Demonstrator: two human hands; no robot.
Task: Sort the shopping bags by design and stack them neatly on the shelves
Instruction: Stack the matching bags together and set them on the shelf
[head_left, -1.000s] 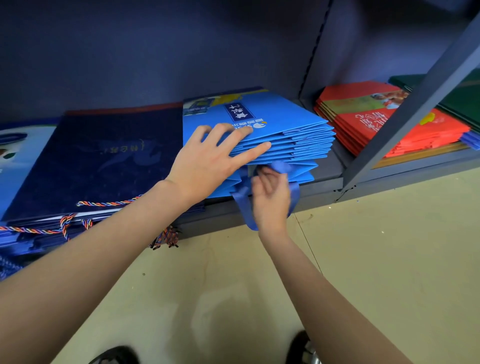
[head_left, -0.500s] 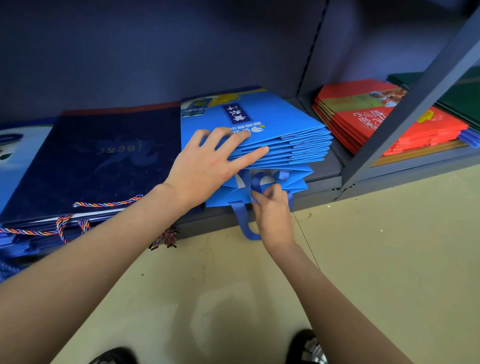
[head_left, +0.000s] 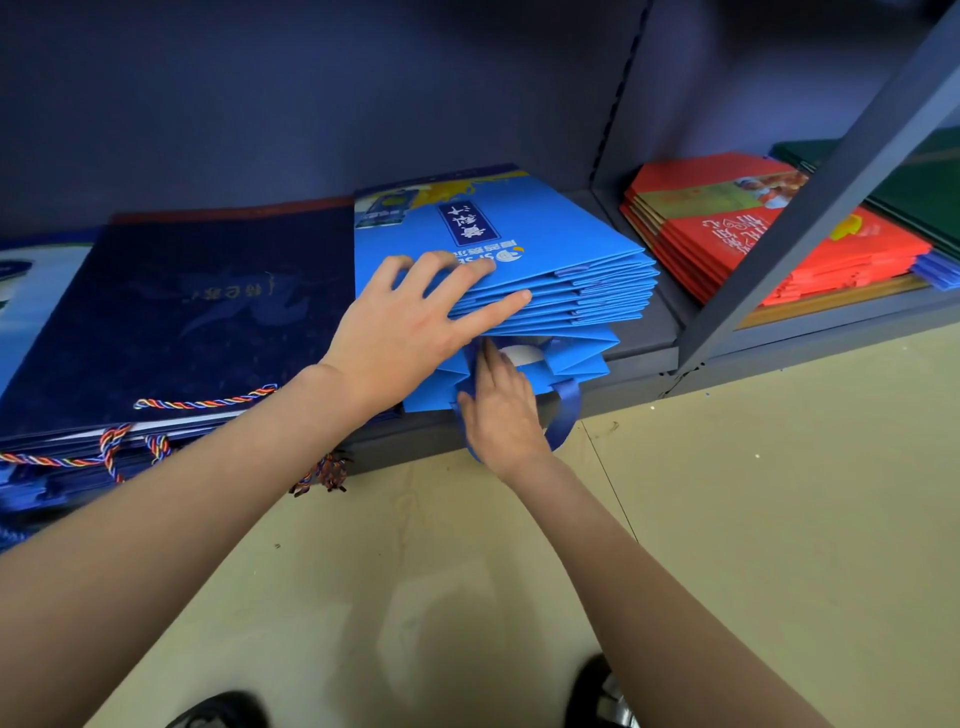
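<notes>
A stack of bright blue shopping bags (head_left: 524, 244) lies flat on the low dark shelf (head_left: 644, 358). My left hand (head_left: 410, 332) rests on the stack's near edge with fingers spread, thumb along the side, lifting the upper bags. My right hand (head_left: 501, 410) reaches into the gap below them with straight fingers pressing against a lower bag, beside the blue ribbon handles (head_left: 566, 415) that hang over the shelf edge.
A stack of navy bags (head_left: 182, 312) with multicoloured rope handles lies to the left. Red bags (head_left: 737, 244) and green bags (head_left: 924, 192) sit in the right bay behind a slanted grey upright (head_left: 810, 208). Beige floor (head_left: 753, 493) spreads below; my shoes show at the bottom.
My right hand has moved up from the hanging ribbon handle into the gap between the blue bags, fingers now straightened. My left hand stays on the stack.
</notes>
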